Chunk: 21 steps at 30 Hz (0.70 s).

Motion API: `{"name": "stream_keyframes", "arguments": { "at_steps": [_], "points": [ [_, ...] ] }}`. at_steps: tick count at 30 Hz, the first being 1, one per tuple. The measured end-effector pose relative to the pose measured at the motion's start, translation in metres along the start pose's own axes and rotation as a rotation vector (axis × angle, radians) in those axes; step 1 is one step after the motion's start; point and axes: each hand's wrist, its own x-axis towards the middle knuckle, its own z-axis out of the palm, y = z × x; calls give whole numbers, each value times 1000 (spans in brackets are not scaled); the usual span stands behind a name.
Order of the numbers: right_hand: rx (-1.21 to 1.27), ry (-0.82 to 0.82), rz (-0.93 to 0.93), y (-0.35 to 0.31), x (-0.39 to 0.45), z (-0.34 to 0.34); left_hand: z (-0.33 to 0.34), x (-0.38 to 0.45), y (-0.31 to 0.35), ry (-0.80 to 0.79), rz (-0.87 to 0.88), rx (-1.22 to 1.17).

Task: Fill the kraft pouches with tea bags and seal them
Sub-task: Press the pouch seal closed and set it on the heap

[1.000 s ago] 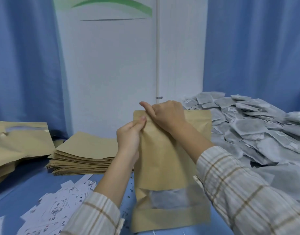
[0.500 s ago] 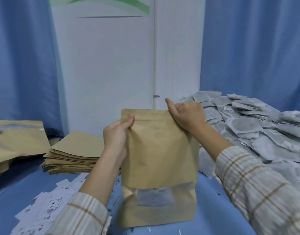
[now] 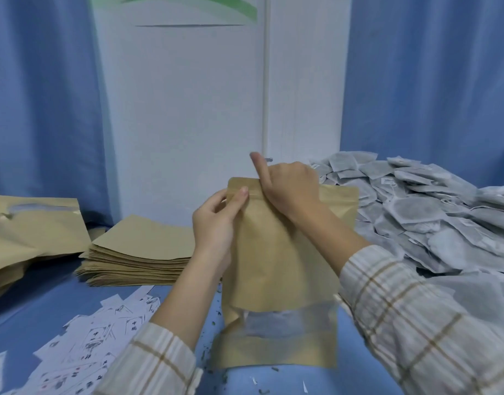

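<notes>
Sealing step in hand: one filled kraft pouch [image 3: 276, 269] upright at centre frame, left hand [image 3: 216, 223] pinching its top left corner, right hand [image 3: 287, 189] fingers curled on the zip strip. Next, probably pressing rightward along it. Farther back: one flat pouch stack [image 3: 136, 252] left, tea bags [image 3: 433, 223] uncountable right.

One upright kraft pouch [image 3: 282, 252]; two hands [image 3: 216, 223] [image 3: 290, 189] on it; left of pouch, one flat-pouch stack [image 3: 139, 252]; right, uncounted tea-bag heap [image 3: 433, 218].
</notes>
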Motion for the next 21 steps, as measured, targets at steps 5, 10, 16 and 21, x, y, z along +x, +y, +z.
{"name": "stream_keyframes", "arguments": {
  "at_steps": [5, 10, 16, 21],
  "points": [
    [-1, -24, -16, -10, -4, 4, 1, 2, 1, -3, 59, 121],
    [-32, -13, -58, -26, -4, 7, 3, 6, -8, 87, 120, 250],
    [36, -22, -165, -29, -7, 8, 8, 4, -9, 241, 251, 491],
    [95, 53, 21, 9, -1, 5, -2, 11, 1, 198, 343, 456]
  ]
}}
